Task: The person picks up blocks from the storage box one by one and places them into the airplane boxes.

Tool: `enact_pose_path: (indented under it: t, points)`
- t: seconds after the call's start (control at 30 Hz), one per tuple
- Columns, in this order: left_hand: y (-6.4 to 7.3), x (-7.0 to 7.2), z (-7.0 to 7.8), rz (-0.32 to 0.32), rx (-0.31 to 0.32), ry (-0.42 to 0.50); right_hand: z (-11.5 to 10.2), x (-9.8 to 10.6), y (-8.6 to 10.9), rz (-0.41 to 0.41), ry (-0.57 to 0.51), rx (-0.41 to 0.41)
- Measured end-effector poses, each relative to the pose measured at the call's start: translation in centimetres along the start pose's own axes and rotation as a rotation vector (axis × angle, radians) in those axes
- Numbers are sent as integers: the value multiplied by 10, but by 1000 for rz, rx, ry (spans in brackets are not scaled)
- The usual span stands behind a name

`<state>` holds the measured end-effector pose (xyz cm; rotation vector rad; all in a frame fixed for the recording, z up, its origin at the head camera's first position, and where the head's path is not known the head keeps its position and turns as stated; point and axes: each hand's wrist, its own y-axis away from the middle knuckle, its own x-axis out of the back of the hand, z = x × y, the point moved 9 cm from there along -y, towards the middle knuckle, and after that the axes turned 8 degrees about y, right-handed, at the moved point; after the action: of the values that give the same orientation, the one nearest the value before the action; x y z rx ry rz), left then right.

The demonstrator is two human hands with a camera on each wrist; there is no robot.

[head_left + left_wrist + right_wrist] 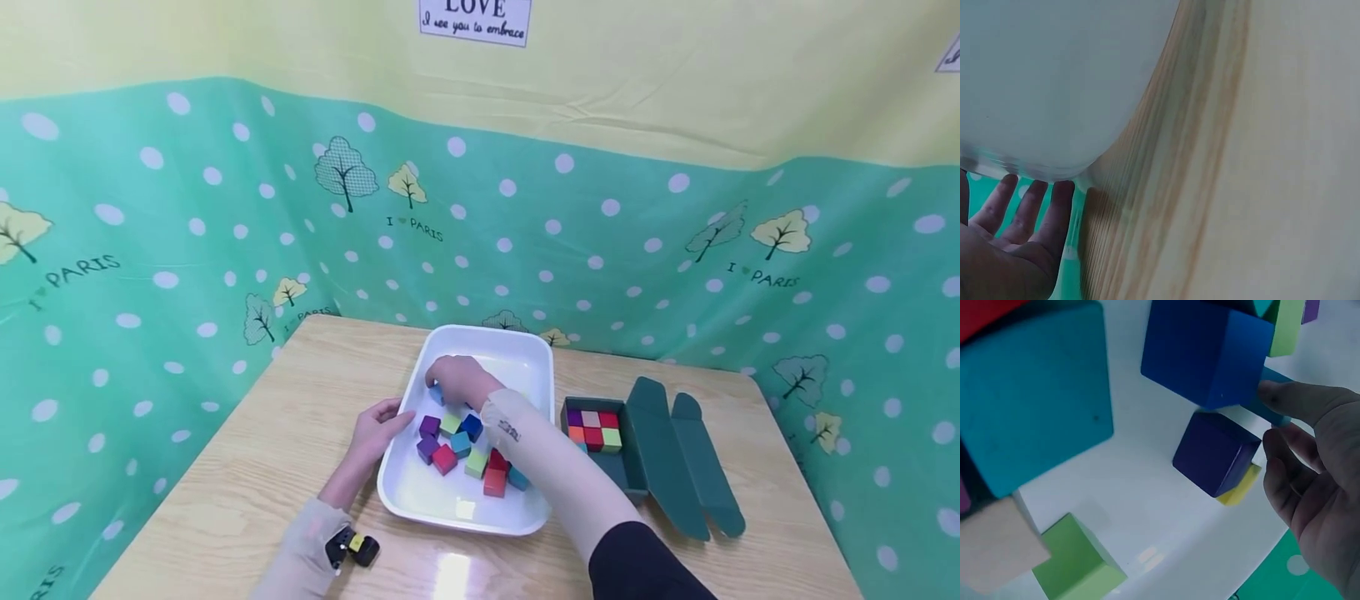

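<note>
A white tray (pixel 465 518) with loose coloured wooden cubes stands on the table. My right hand (pixel 461 379) is over its far left part and pinches a blue cube (pixel 1266 403) between thumb and fingers. Close to that hand in the right wrist view are a dark blue cube (pixel 1204 353) and a dark purple cube (pixel 1213 453). At the tray's left side my left hand (pixel 378 429) holds the rim, thumb on top. Its fingers touch the tray's outer side (pixel 1054 94) from below in the left wrist view; the thumb is mostly hidden there.
Right of the tray stands an open dark green box (pixel 618 471) with several cubes in rows at its far end. Its lid flaps (pixel 667 458) spread out to the right over the wooden table (pixel 780 500). A patterned cloth (pixel 600 275) hangs behind the table.
</note>
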<state>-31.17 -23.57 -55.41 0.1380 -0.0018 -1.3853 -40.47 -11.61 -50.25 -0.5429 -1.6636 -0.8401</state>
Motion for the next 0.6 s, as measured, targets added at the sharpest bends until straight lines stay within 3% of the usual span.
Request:
enact_pose_path:
  t: [0.3, 0.6]
  points:
    - [-2, 1, -2, 12, 9, -20, 9, 13, 6, 68, 13, 33]
    - [-1, 0, 1, 3, 6, -44, 41, 46, 61, 118, -194, 50]
